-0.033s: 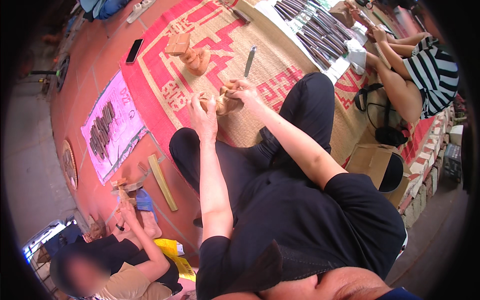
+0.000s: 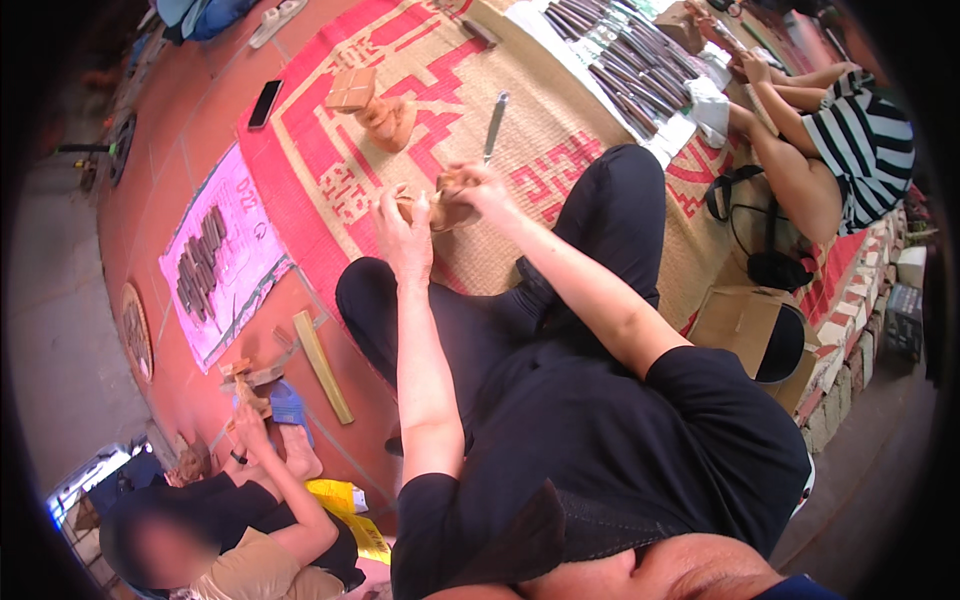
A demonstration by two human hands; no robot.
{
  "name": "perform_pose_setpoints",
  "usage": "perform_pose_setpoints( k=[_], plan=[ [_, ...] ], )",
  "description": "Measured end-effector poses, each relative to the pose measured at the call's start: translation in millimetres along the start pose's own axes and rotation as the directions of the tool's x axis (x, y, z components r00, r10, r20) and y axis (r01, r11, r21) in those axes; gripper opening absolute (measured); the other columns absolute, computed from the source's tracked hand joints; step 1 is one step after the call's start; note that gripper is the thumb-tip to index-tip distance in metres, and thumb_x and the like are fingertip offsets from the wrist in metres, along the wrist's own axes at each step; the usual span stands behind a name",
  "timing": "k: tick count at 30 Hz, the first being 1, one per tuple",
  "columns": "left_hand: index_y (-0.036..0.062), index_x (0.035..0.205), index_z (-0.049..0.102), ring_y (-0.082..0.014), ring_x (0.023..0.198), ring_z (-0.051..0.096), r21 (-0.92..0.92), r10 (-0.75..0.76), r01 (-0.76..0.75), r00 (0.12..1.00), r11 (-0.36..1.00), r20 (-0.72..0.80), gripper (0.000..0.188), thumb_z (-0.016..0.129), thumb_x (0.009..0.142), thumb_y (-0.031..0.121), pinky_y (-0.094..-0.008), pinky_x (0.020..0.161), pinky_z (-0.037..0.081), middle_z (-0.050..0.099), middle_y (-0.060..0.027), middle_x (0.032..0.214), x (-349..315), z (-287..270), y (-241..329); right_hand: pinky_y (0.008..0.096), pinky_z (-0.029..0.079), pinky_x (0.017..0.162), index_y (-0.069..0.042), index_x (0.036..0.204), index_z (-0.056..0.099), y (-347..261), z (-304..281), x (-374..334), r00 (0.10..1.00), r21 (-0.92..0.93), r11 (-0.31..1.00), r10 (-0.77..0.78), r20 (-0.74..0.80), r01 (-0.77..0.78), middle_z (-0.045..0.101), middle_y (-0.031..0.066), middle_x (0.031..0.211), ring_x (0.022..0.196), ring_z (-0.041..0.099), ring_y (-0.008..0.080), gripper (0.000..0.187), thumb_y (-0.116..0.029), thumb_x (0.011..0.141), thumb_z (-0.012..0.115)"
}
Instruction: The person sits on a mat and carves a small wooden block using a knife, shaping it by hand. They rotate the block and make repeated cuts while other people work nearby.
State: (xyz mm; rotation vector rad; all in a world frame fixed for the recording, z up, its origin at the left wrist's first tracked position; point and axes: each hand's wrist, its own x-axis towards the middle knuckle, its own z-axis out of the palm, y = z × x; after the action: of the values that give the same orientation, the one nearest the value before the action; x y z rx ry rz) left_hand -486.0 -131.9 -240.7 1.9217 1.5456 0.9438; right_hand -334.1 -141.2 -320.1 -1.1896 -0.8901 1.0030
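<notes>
Above my crossed legs, my left hand (image 2: 404, 240) is closed around a small light-brown carved wood piece (image 2: 438, 214). My right hand (image 2: 482, 190) is closed against the piece's right side, its fingers bent. Whether a small tool sits in those fingers is too blurred to tell. A metal-bladed hand tool (image 2: 496, 124) lies on the woven mat (image 2: 500, 260) just beyond my right hand. Farther off on the mat stand a reddish-brown carved wooden figure (image 2: 390, 124) and a squarish wooden block (image 2: 352, 90), close together.
A phone (image 2: 265, 104) and a pink sheet (image 2: 225, 310) with several dark tools lie left. Many dark-handled tools (image 2: 640, 75) cover a white cloth, far right. Co-workers sit at lower left (image 2: 270, 540) and right (image 2: 860, 150). A cardboard box (image 2: 730, 320) stands right; a wooden strip (image 2: 322, 365) lies left.
My right hand has shifted slightly left and downward along the wood piece. My left hand keeps its hold; the things on the mat look unmoved.
</notes>
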Motion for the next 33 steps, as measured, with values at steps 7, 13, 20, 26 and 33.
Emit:
perform_pose_setpoints(
  k=[7, 13, 20, 26, 33],
  plan=[
    [0.0022, 0.114, 0.055, -0.0355, 0.107, 0.051, -0.034, 0.009, -0.008, 0.999, 0.999, 0.04, 0.038, 0.061, 0.087, 0.028, -0.044, 0.092, 0.041, 0.054, -0.0191, 0.111, 3.1, 1.9, -3.0, 0.0326, 0.053, 0.068, 0.001, 0.075, 0.063, 30.6, -6.8, 16.5, 0.979, 0.043, 0.982, 0.188, -0.082, -0.185, 0.069, 0.0105, 0.079, 0.076, 0.066, 0.0176, 0.012, -0.005, 0.069, 0.071],
    [0.0032, 0.114, 0.055, -0.0351, 0.104, 0.053, 0.017, 0.019, -0.019, 1.0, 1.0, 0.013, 0.039, 0.059, 0.088, 0.032, -0.0442, 0.089, 0.043, 0.053, -0.0179, 0.11, 4.3, 4.0, 3.2, 0.0309, 0.049, 0.077, -0.001, 0.079, 0.062, 2.7, 1.7, 1.1, 0.971, 0.043, 0.985, 0.159, 0.176, -0.169, 0.067, 0.0083, 0.091, 0.088, 0.061, 0.015, 0.014, -0.006, 0.072, 0.073],
    [0.0045, 0.114, 0.056, -0.0345, 0.105, 0.053, 0.03, 0.015, -0.016, 1.0, 0.999, 0.02, 0.039, 0.059, 0.089, 0.035, -0.0438, 0.09, 0.042, 0.053, -0.0168, 0.11, 4.6, 4.3, 2.5, 0.028, 0.05, 0.076, -0.002, 0.072, 0.056, -6.2, -16.6, 11.6, 0.963, 0.302, 0.915, 0.235, 0.134, -0.266, 0.067, 0.0096, 0.091, 0.086, 0.063, 0.015, 0.014, 0.003, 0.073, 0.068],
    [0.0041, 0.114, 0.056, -0.0341, 0.104, 0.053, 0.0, 0.018, -0.018, 1.0, 1.0, 0.015, 0.039, 0.059, 0.089, 0.034, -0.0425, 0.089, 0.043, 0.053, -0.017, 0.109, 4.5, 4.1, -3.9, 0.0282, 0.05, 0.077, 0.0, 0.073, 0.057, 10.7, 2.0, 4.9, 0.969, 0.195, 0.956, 0.191, 0.16, -0.221, 0.067, 0.0107, 0.093, 0.087, 0.063, 0.014, 0.012, 0.004, 0.073, 0.068],
    [0.0035, 0.115, 0.055, -0.034, 0.104, 0.053, -0.019, -0.01, 0.01, 1.0, 1.0, 0.008, 0.04, 0.058, 0.091, 0.035, -0.0427, 0.089, 0.043, 0.053, -0.0176, 0.109, 5.4, 2.2, -4.4, 0.0282, 0.05, 0.077, -0.001, 0.072, 0.055, -11.0, -7.8, 7.7, 0.967, 0.274, 0.931, 0.207, 0.15, -0.242, 0.067, 0.0099, 0.095, 0.088, 0.063, 0.0156, 0.014, 0.005, 0.071, 0.068]
  ],
)
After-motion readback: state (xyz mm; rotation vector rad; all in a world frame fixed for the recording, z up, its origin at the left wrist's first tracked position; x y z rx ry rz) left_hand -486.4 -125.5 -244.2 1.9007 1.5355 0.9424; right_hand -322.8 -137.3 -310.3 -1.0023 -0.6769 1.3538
